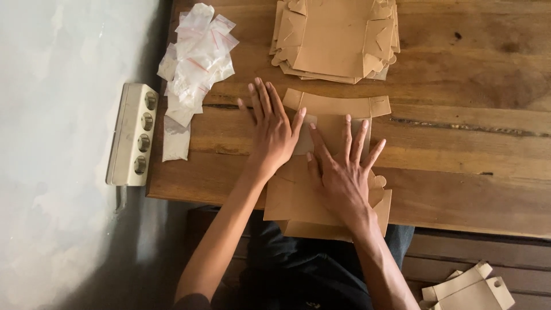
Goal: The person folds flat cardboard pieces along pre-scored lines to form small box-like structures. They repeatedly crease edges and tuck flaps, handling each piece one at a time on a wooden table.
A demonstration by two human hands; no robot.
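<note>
A flat brown cardboard box blank [336, 106] lies on the wooden table [470, 143] in front of me, its near end overhanging the table's front edge. My left hand [272, 129] presses flat on its left side, fingers spread, partly on the bare wood. Palm down on the middle of the blank rests my right hand [341, 169], fingers apart. Neither hand grips anything.
A stack of more flat cardboard blanks [336, 37] sits at the table's far side. Several small clear plastic bags [195, 57] lie at the left. A white power strip [133, 135] hangs off the table's left edge. Folded cardboard pieces [470, 290] lie lower right.
</note>
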